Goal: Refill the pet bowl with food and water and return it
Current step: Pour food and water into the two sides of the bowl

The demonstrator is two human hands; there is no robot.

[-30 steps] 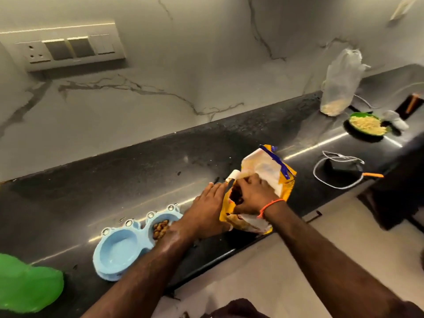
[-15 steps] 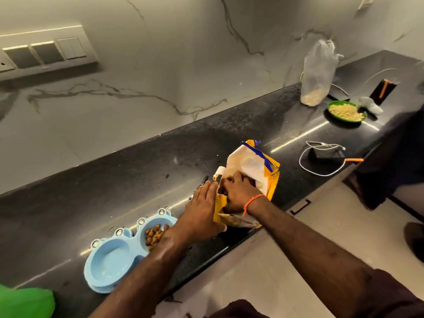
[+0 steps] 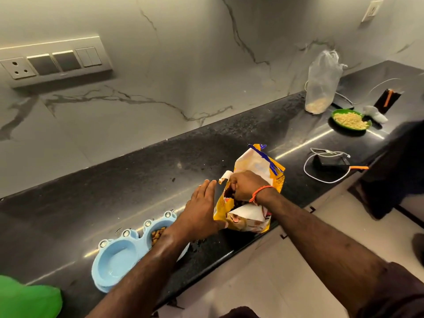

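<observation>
A light blue double pet bowl point(image 3: 119, 260) sits near the counter's front edge. Its right cup holds brown kibble point(image 3: 157, 234), and its left cup looks bare. A yellow and white pet food bag point(image 3: 250, 216) stands open to the right of the bowl. My right hand point(image 3: 245, 185) is curled into a fist in the bag's mouth, closed around kibble; most of what it holds is hidden. My left hand point(image 3: 202, 210) lies flat with fingers stretched out, just left of the bag, and its forearm crosses over the bowl's right cup.
The black stone counter point(image 3: 137, 180) runs along a marble wall. At the far right are a green plate of pale food point(image 3: 351, 121), a clear plastic bag point(image 3: 322, 83) and a black device with a white cable point(image 3: 330, 161). A green object point(image 3: 27, 299) sits bottom left.
My left hand has let go of the bag's side and opened flat. My right hand has closed into a fist and risen a little in the bag's mouth.
</observation>
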